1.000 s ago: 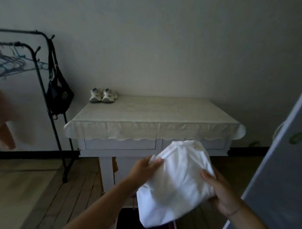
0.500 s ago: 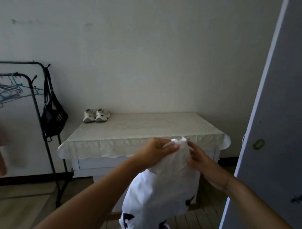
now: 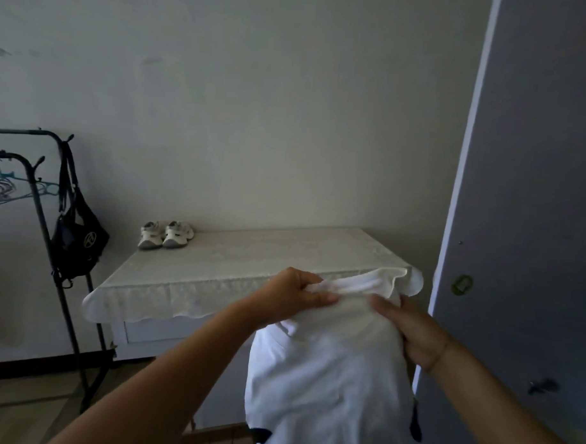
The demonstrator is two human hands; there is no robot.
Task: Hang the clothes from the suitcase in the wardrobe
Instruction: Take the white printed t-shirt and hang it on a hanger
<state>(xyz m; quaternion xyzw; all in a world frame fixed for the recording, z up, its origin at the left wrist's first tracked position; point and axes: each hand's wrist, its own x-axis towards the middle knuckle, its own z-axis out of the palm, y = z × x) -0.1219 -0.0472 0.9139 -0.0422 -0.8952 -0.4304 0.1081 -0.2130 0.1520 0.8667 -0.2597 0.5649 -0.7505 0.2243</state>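
The shirt (image 3: pixel 329 372), a folded bundle a second ago, now hangs open at lower centre, before the bench (image 3: pixel 250 263). The left hand (image 3: pixel 295 293) pinches its top edge, and the right hand (image 3: pixel 414 332) has slid outward, clasping the side. It looks ready for the hangers (image 3: pixel 4 185) at the left edge.

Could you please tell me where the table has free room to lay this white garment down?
The table is bare from the small shoes at its back left corner across to its right edge beside the grey door. Only that corner is crowded. The left hand and right hand hold the white garment in front.
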